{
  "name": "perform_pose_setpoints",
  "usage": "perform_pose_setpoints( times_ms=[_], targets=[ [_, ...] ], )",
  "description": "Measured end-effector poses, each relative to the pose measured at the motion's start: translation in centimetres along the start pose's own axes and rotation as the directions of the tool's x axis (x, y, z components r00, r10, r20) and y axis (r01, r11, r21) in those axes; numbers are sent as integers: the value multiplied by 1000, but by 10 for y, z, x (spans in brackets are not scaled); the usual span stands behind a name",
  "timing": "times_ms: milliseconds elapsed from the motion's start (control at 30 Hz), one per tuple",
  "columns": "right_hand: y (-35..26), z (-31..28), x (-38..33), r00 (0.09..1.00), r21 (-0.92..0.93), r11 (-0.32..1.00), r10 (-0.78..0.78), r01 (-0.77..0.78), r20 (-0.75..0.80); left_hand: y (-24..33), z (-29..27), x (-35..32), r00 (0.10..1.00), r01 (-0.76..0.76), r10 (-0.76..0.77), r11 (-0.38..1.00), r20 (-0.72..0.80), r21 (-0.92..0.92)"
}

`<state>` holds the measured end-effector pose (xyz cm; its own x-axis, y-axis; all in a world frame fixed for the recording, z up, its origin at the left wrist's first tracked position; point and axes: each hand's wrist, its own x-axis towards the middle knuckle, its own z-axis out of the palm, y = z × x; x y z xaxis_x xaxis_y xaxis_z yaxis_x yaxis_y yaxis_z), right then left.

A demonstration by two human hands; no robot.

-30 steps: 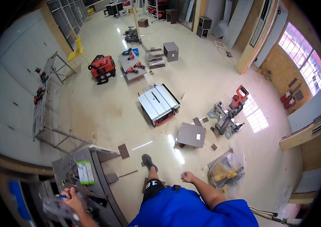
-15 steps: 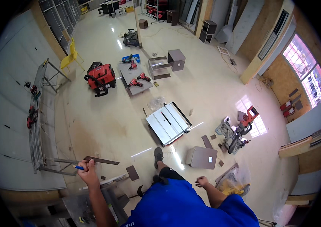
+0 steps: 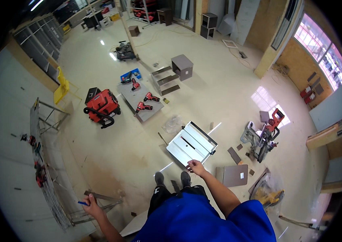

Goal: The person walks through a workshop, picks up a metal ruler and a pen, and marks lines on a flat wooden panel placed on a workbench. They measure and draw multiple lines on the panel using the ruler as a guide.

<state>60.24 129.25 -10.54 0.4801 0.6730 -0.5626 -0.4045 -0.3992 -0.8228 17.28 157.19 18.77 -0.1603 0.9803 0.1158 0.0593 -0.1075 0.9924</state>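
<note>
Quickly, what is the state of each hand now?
Left hand: closed on a blue pencil, touching a metal square.
Right hand: holds nothing, fingers loosely curled.

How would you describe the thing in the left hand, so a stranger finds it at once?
Start at the white wall on the left. Below it, the left hand holds a flat grey metal triangular square. Unlike the red tools hung nearby, it is thin, grey and held together with a blue pencil.

I see a bright room; sun from the pink-framed window (image 3: 325,56) glares on the shiny pale floor (image 3: 235,88); edges curve, dark.
</note>
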Motion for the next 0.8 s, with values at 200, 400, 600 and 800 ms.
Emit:
perform_pose_setpoints(
  times_ms=[200, 400, 600, 800],
  targets=[
    [52, -28, -90, 826, 366, 930, 190, 22, -530, -23, 132, 135, 909, 224, -205, 975, 364, -12],
    [273, 4, -344, 485, 488, 841, 536, -234, -691, -20, 303, 183, 708, 242, 18, 933, 706, -267],
    [218, 230, -334, 451, 392, 691, 706, -607, -547, -58, 372, 128, 585, -48, 95, 995, 805, -82],
    [355, 275, -330, 636, 67, 879, 391, -471, -665, -83, 352, -100, 297, 350, -289, 920, 910, 178]
  ],
)
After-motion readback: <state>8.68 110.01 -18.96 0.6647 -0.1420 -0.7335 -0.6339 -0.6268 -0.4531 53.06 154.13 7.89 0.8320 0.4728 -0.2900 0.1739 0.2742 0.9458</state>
